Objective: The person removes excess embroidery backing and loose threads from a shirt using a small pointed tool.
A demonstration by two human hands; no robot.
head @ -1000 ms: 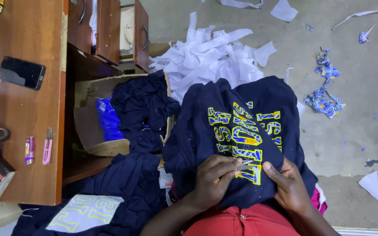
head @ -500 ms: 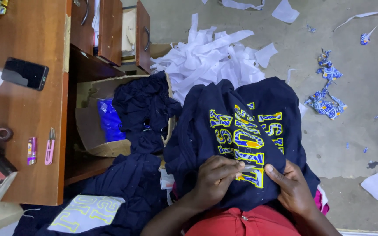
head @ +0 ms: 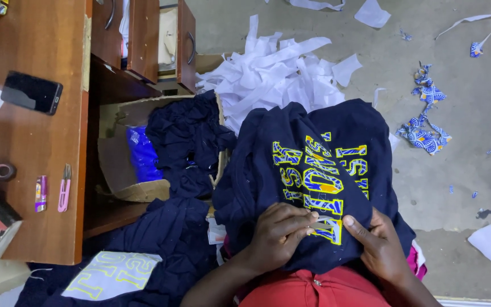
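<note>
a dark navy cloth garment with yellow and blue block lettering [head: 313, 170] is spread over the person's lap, the printed side turned up. the left hand [head: 279, 236] is laid on the lower part of the print, its fingers [head: 305, 219] curled and pinched together on a small thin item at the edge of a letter; what that item is cannot be told. the right hand [head: 379, 244] is pressed on the cloth just beside it, thumb stretched toward the left hand, fingers closed on a fold of the garment. red fabric [head: 313, 290] is seen below both hands. to the left of the garment, an open cardboard box [head: 115, 165] is filled with more dark navy cloth and a blue plastic bag [head: 143, 156]. behind the garment, a heap of white paper strips [head: 279, 68] is spread on the grey concrete floor [head: 473, 170]. further left, a brown wooden surface [head: 29, 142] carries a black phone [head: 32, 92], a pink thread clipper [head: 64, 187] and a tape roll [head: 1, 169].
</note>
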